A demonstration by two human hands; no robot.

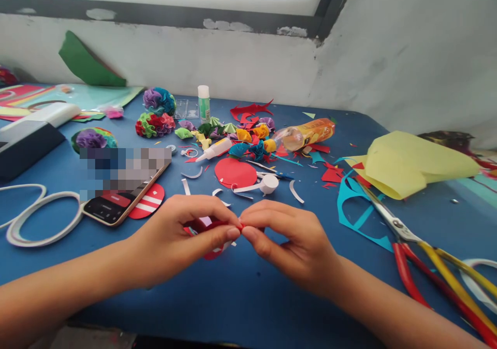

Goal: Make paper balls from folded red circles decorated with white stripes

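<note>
My left hand and my right hand meet at the fingertips above the near middle of the blue table. Between them both pinch a small piece of red paper, mostly hidden by the fingers. Under my left hand a red paper piece with white strips shows in part. Just beyond my hands lie red paper circles, a white scoop and curled white paper strips. A phone rests on another red circle with white stripes, left of my left hand.
Scissors with red and yellow handles lie at right beside cut blue paper and folded yellow paper. Farther back are a glue stick, a bottle and ruffled paper balls. White tape rolls lie at left.
</note>
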